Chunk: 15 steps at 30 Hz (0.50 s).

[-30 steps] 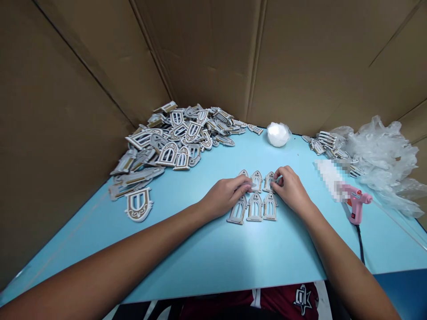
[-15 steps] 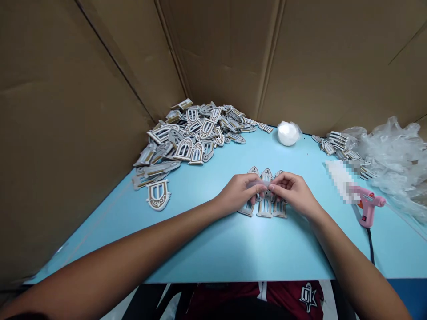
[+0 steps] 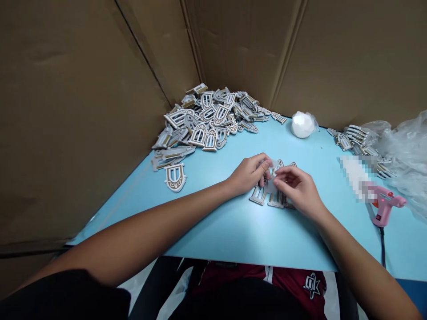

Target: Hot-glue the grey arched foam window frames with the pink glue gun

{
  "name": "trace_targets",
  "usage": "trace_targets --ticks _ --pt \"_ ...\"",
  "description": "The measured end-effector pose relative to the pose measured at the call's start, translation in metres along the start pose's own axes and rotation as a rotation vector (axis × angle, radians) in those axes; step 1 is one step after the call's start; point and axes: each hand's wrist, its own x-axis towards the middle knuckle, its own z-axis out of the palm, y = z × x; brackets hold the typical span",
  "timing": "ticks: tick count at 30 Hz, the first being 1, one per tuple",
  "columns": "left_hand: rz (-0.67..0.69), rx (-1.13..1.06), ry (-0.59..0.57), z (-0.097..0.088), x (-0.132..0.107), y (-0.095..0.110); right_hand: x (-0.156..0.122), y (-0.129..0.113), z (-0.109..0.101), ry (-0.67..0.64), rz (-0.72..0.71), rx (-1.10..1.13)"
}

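Between my two hands is a small translucent plastic piece (image 3: 272, 184), tilted upright over the arched window-shaped pieces. My left hand (image 3: 255, 172) pinches its left side between thumb and fingers. At its right side, the fingertips of my right hand (image 3: 296, 186) are closed on the edge. Beneath both hands, several white and gold window pieces (image 3: 258, 195) lie in a row on the table, partly covered by my fingers. One separate window piece (image 3: 175, 177) rests to the left, its arch pointing toward me.
A large heap of window pieces (image 3: 213, 115) fills the back left corner against cardboard walls (image 3: 233, 49). Behind my hands stands a bowl of white material (image 3: 303, 124). On the right are a pink glue gun (image 3: 385, 206) with its cord, more window pieces (image 3: 343, 141) and crumpled clear plastic bags (image 3: 407, 151).
The view has swung slightly left and tilted. The translucent piece, seen nearly edge-on before, now shows more of its face, and my hands have turned with it.
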Motion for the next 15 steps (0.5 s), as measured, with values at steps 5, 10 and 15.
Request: trace_targets --ticks 5,10,15 --pt "0.018 0.043 0.018 0.000 0.000 -0.005 -0.006 0.004 0.027 -0.086 0.001 -0.086" --pt "0.017 0.051 0.026 0.000 0.000 -0.005 -0.008 0.002 0.028 -0.084 -0.091 -0.235" --pt "0.015 0.026 0.022 0.002 0.000 -0.005 -0.010 0.005 0.031 -0.086 -0.170 -0.436"
